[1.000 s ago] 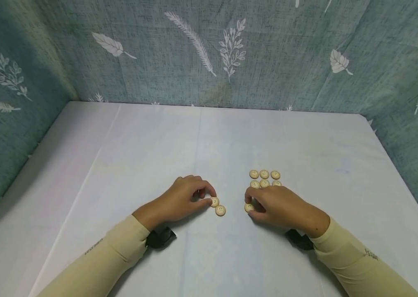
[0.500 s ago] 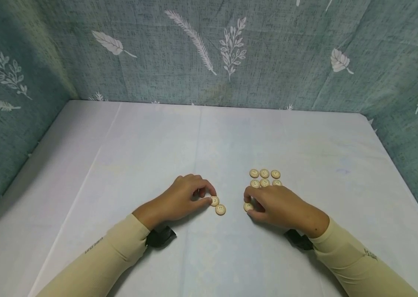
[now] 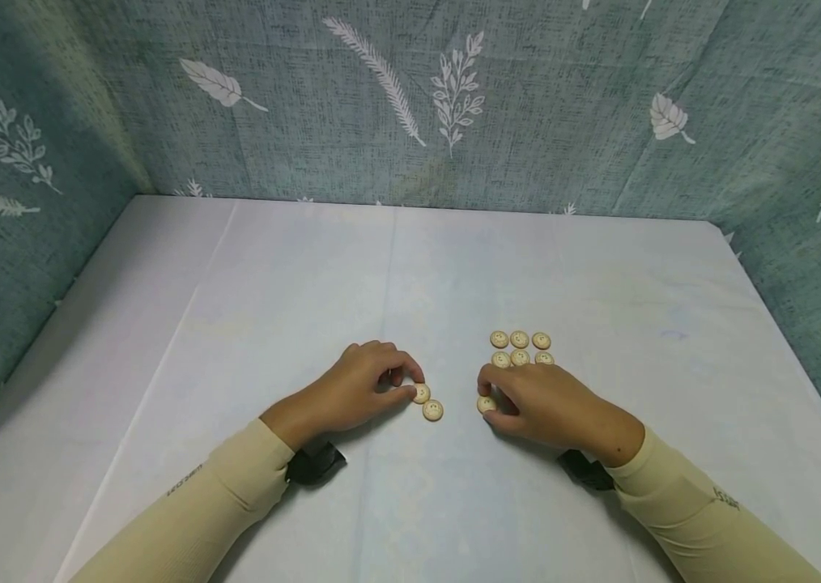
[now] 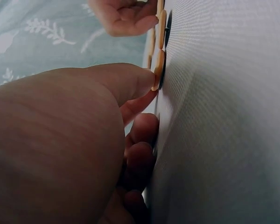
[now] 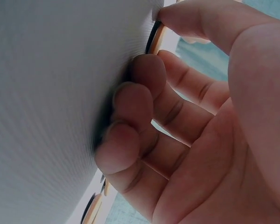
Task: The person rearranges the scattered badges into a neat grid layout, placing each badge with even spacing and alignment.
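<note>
In the head view, my left hand (image 3: 367, 387) pinches a pale wooden button (image 3: 421, 393) between thumb and index finger on the white table. A second round button (image 3: 433, 410) lies against it, toward the right and nearer me. To the right, my right hand (image 3: 552, 405) grips another button (image 3: 487, 404) at its edges with thumb and forefinger. The left wrist view shows the left thumb on the held button (image 4: 158, 72), low at the tabletop. The right wrist view has the right hand's button (image 5: 157, 39) between the fingertips, the other fingers curled.
Just beyond the right hand, several matching buttons (image 3: 520, 339) lie flat in two rows; the hand partly covers the nearer row. White cloth covers the table (image 3: 294, 275). A green leaf-patterned curtain (image 3: 527, 105) hangs behind it and along both sides.
My right hand has slid slightly left with its button, toward the two buttons by the left hand. The left hand and its button stay in place.
</note>
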`<act>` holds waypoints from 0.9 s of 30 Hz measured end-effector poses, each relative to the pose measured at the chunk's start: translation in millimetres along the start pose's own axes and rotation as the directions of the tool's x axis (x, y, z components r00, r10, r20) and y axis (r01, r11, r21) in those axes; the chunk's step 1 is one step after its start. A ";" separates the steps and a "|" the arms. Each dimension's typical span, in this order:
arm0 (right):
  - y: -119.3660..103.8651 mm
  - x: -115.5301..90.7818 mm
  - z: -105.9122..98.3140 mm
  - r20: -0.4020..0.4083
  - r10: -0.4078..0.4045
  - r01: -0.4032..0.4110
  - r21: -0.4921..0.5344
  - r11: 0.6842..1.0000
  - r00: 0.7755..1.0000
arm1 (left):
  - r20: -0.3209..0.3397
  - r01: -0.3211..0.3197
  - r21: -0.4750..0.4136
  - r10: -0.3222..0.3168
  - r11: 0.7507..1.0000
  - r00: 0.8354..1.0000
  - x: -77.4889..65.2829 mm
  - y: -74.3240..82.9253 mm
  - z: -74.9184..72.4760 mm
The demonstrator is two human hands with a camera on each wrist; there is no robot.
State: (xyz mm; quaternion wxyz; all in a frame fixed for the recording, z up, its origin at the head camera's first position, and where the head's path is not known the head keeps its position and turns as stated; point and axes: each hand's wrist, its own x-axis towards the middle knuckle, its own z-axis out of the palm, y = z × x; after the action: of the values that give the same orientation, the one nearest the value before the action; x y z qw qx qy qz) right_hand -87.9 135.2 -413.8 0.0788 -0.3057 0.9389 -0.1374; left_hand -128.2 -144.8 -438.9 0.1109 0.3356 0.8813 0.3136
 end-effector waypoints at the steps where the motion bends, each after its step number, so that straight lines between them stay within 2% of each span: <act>1: -0.2 0.1 -0.1 0.002 0.004 -0.004 0.000 1.000 1.000 | 0.000 -0.001 0.001 0.001 1.000 1.000 0.0 0.1 0.0; 27: -0.8 0.4 0.2 0.001 0.009 -0.009 0.017 1.000 1.000 | -0.007 -0.005 -0.009 0.005 1.000 1.000 -0.4 -0.5 0.2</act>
State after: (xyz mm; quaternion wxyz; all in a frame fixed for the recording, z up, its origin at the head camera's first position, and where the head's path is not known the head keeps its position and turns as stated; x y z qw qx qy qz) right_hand -87.7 134.3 -413.8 0.0827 -0.3008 0.9390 -0.1451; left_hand -128.1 -145.3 -439.4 0.1085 0.3361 0.8796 0.3188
